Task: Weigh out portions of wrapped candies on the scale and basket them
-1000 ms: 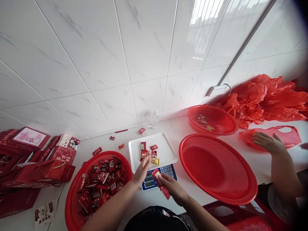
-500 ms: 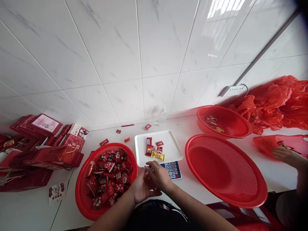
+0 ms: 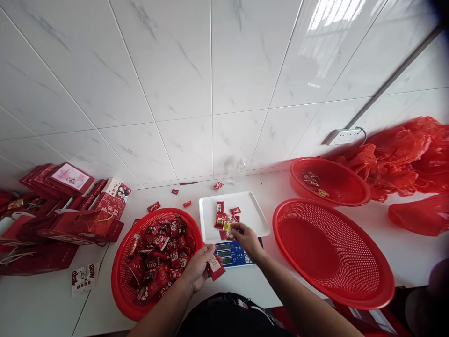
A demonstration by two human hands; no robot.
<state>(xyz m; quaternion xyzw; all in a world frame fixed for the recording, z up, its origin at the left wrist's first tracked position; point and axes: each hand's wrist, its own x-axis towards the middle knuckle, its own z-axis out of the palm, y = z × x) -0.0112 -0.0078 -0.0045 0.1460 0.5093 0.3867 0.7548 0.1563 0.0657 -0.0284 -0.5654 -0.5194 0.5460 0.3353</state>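
Note:
My left hand (image 3: 199, 267) is closed on a red candy packet (image 3: 216, 267) with a pale printed label, held at the near left of the scale (image 3: 235, 252). Over the front edge of the scale's white tray (image 3: 257, 213), my right hand (image 3: 247, 239) pinches a small red wrapped candy (image 3: 224, 235). Its fingertips partly cover a yellow-wrapped candy (image 3: 227, 226) beside it. Several red-wrapped candies (image 3: 219, 219) lie on the tray. Left of my left hand stands a red basket (image 3: 117, 281) heaped with red-wrapped sweets (image 3: 157, 257).
Two red baskets (image 3: 377, 276) stand on the right, the far one (image 3: 351, 187) with a few packets inside. Red plastic bags (image 3: 403, 154) lie at the far right, red gift boxes (image 3: 84, 220) at the left. A clear bottle (image 3: 240, 171) stands by the wall.
My hands have moved apart; the right reached forward to the candies on the tray. The packet in my left hand now shows. Another person's hand at the far right has left view.

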